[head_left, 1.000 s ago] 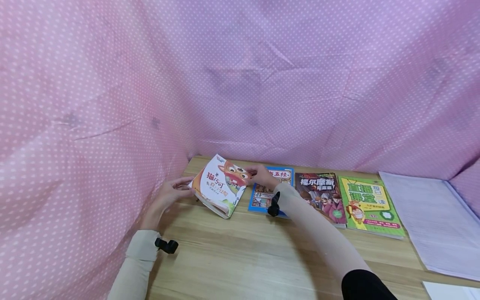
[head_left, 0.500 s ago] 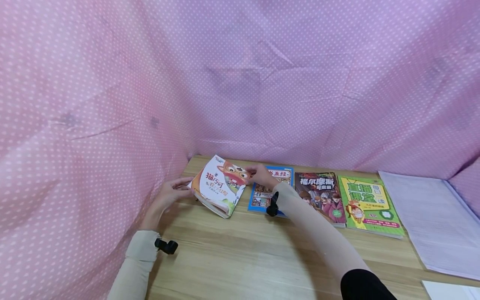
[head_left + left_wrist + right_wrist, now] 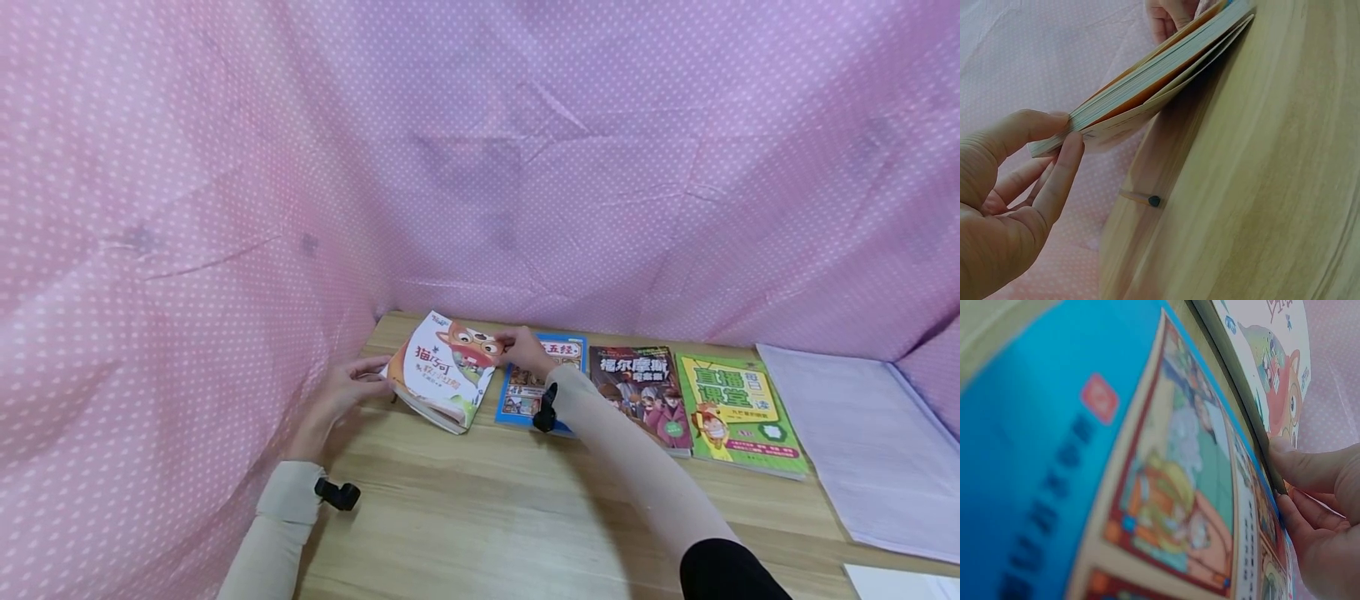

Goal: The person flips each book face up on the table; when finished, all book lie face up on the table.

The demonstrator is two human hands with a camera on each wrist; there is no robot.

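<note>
A white children's book (image 3: 438,379) with an orange cartoon animal in glasses lies tilted at the table's far left, its left side raised off the wood. My left hand (image 3: 348,387) pinches that raised edge; in the left wrist view the thumb (image 3: 1029,131) is on one cover and a finger on the other. The right hand (image 3: 527,354) pinches the opposite edge, thumb on the front cover in the right wrist view. Under my right hand and wrist is a blue comic-style book (image 3: 519,407), partly hidden by them.
A dark detective book (image 3: 641,396) and a green book (image 3: 738,417) lie in a row to the right. Farther right is a pale translucent sheet (image 3: 873,450), with a white sheet (image 3: 903,583) near the front. Pink dotted cloth (image 3: 480,208) hangs behind and to the left.
The book's left side and my left hand have shifted very slightly to the right, and the book's tilt has changed a little. My right hand has barely moved.
</note>
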